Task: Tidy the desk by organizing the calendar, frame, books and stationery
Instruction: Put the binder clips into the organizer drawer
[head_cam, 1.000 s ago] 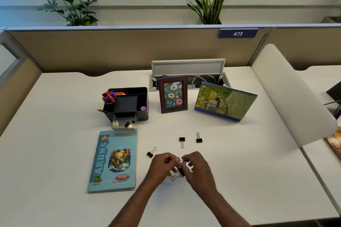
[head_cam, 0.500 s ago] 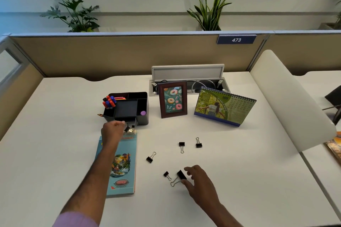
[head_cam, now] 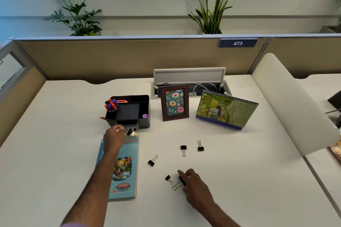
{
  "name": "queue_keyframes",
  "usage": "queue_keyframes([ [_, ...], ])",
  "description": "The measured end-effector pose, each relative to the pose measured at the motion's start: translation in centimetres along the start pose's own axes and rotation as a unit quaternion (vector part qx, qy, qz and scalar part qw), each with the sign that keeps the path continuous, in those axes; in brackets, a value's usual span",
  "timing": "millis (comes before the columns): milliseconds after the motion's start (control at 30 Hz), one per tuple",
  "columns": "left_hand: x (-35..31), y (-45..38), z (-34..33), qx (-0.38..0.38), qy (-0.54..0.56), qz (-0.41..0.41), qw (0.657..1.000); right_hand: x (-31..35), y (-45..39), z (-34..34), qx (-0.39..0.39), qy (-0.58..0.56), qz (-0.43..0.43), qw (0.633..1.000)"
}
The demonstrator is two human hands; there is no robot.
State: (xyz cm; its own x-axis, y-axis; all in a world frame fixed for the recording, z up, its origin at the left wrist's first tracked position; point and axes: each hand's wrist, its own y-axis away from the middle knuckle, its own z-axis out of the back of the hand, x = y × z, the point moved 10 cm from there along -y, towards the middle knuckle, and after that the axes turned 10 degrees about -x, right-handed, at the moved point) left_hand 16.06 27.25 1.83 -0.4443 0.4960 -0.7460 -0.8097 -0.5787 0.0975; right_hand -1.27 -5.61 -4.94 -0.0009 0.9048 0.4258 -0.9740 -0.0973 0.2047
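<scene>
Your left hand reaches over the top of the teal book to the small clear drawer pulled out at the front of the black organizer; its fingers are curled together at the drawer's left edge, and you cannot tell from here whether they pinch a clip or have let it go. A few black clips already lie inside that drawer. Your right hand rests low on the white worktop, fingers loosely bent over the largest binder clip, touching it without a clear grip. A smaller clip lies just beside it, and three more stay loose between the book and the calendar: one near the book, two closer together. The picture frame and the calendar stand upright at the back, so the step in hand looks like gathering the stationery. Next you likely need to close thumb and forefinger on the big clip's black body, lift it clear of its small neighbour, and carry it to the narrow drawer, so aim carefully.
</scene>
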Motion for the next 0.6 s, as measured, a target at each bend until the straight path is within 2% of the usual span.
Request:
queue_keyframes([
  [100,-0.1,2.8,0.3,-0.021,0.054,0.000,0.998,0.1,-0.3,-0.4,-0.003,0.017,0.012,1.000],
  [233,0.3,7.1,-1.3,0.010,0.081,-0.005,0.997,-0.2,-0.4,-0.6,-0.008,0.017,0.008,1.000],
  [400,0.7,13.2,-5.2,0.133,0.060,-0.030,0.989,-0.6,-0.3,0.2,-0.025,-0.007,-0.004,1.000],
  [600,0.4,18.5,-8.6,0.274,0.066,-0.044,0.958,0.1,0.0,4.1,-0.116,-0.096,-0.007,0.989],
])
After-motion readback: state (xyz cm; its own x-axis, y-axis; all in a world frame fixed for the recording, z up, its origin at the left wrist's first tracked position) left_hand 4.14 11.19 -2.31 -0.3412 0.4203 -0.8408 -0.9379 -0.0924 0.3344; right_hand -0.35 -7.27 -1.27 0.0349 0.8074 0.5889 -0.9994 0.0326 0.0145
